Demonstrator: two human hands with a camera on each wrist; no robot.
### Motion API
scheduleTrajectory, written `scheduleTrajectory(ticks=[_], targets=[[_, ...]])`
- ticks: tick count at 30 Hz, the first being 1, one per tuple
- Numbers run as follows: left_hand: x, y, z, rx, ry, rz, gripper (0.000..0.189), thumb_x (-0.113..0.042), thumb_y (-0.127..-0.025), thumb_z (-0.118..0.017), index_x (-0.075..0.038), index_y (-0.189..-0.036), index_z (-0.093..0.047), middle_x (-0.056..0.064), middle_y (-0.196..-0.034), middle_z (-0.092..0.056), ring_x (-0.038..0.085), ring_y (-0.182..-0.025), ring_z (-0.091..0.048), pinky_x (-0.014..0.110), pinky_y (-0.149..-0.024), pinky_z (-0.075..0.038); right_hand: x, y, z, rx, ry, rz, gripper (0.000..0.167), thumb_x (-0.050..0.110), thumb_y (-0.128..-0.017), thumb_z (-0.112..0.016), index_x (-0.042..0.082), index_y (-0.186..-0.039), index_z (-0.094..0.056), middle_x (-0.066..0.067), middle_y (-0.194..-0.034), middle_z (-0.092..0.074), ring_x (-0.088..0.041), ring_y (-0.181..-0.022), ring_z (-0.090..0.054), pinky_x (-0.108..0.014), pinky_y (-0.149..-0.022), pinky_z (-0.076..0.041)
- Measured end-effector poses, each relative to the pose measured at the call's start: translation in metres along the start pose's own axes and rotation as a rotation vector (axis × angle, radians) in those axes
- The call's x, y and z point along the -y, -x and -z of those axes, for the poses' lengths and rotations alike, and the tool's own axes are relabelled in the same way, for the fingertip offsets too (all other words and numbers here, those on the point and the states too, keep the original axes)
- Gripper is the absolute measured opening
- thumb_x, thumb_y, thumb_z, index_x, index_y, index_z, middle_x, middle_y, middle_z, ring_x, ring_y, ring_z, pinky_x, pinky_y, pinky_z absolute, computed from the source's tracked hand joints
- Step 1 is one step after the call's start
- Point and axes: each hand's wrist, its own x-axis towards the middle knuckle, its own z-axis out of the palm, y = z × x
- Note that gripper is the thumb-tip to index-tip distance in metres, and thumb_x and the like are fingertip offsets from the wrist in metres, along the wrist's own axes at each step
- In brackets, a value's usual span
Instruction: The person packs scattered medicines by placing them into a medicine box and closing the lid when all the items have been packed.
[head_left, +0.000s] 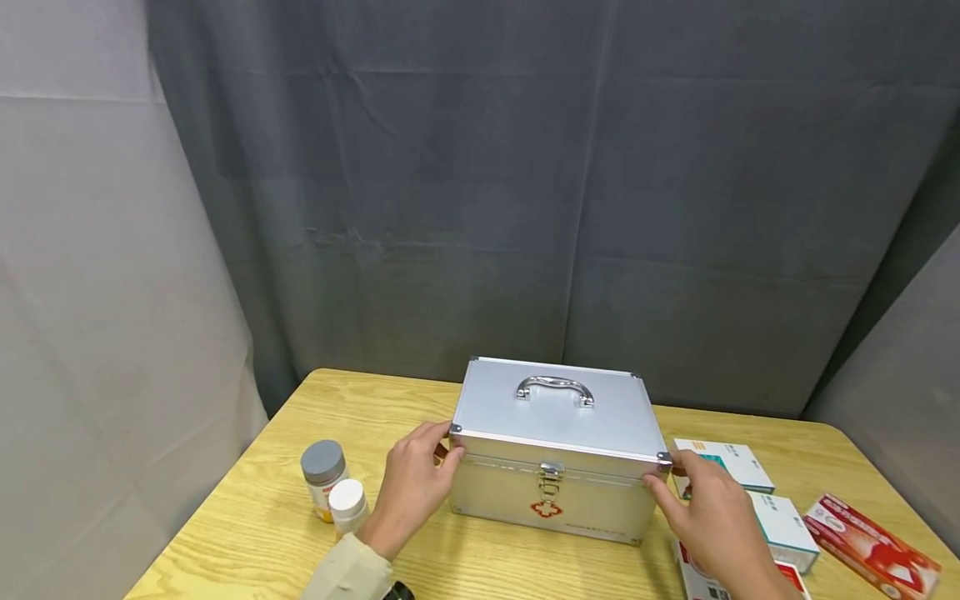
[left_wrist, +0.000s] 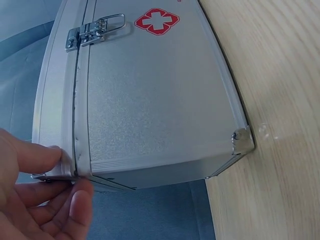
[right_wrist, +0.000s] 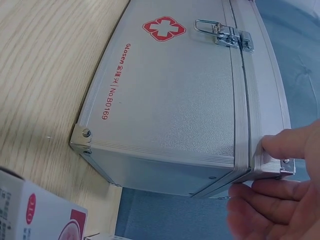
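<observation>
A silver aluminium first-aid box with a red cross emblem stands on the table, its lid lying down over the body. At the lid's front left corner my left hand pinches the edge, thumb on the front and fingers at the side and underneath. My right hand pinches the front right corner in the same way. A metal latch sits at the middle of the front seam, its wire loop hanging over the body. Whether it is fastened I cannot tell. A chrome carrying handle tops the lid.
Left of the box stand a grey-capped bottle and a white-capped bottle. To the right lie white medicine boxes, a red-and-white box and a red box on the wooden table. A grey curtain hangs behind.
</observation>
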Motion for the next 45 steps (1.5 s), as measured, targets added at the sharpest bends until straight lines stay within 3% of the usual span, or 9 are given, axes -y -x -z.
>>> scheduleTrajectory(ticks=[9,20,29,41,45], targets=[[0.000,-0.001,0.004,0.003,-0.010,-0.002,0.016,-0.010,-0.086,-0.075,-0.004,-0.100,-0.074,0.003,-0.090,-0.073,0.009,-0.071,-0.066,0.019,-0.064,-0.051,0.003,0.001,-0.001,0.009,-0.025,-0.019,0.039,0.029,-0.089,-0.074,-0.002,-0.110,-0.064,-0.019,-0.100,-0.071,-0.028,-0.084,-0.067,-0.046,-0.071,-0.056],[-0.002,-0.003,0.000,-0.030,-0.003,-0.024,0.015,-0.013,-0.086,-0.075,-0.006,-0.099,-0.075,0.003,-0.090,-0.074,0.011,-0.072,-0.068,0.021,-0.066,-0.052,-0.002,0.000,0.003,0.016,-0.011,0.013,0.043,0.019,-0.083,-0.078,-0.003,-0.116,-0.061,-0.017,-0.098,-0.072,-0.027,-0.080,-0.068,-0.044,-0.070,-0.055],[-0.007,-0.006,0.008,0.002,-0.010,-0.008,0.026,-0.017,-0.085,-0.075,-0.003,-0.107,-0.073,0.004,-0.095,-0.071,0.013,-0.077,-0.067,0.023,-0.067,-0.050,0.003,-0.003,0.007,0.009,-0.046,-0.008,0.043,0.026,-0.087,-0.076,-0.003,-0.116,-0.062,-0.017,-0.099,-0.073,-0.026,-0.080,-0.069,-0.041,-0.069,-0.056],[-0.009,-0.010,0.012,0.003,0.016,-0.007,0.036,-0.015,-0.081,-0.078,-0.005,-0.114,-0.070,0.004,-0.097,-0.069,0.013,-0.078,-0.066,0.022,-0.067,-0.049,0.008,-0.008,0.011,0.009,-0.092,-0.020,0.048,0.023,-0.086,-0.076,-0.007,-0.120,-0.058,-0.022,-0.107,-0.069,-0.034,-0.094,-0.068,-0.043,-0.074,-0.059],[-0.010,-0.012,0.012,-0.001,-0.002,-0.028,0.037,-0.013,-0.078,-0.081,-0.004,-0.113,-0.070,0.003,-0.095,-0.067,0.014,-0.078,-0.065,0.022,-0.066,-0.049,0.008,-0.010,0.011,0.005,-0.103,-0.022,0.047,0.019,-0.083,-0.078,-0.007,-0.118,-0.058,-0.021,-0.105,-0.068,-0.031,-0.092,-0.067,-0.034,-0.069,-0.058]])
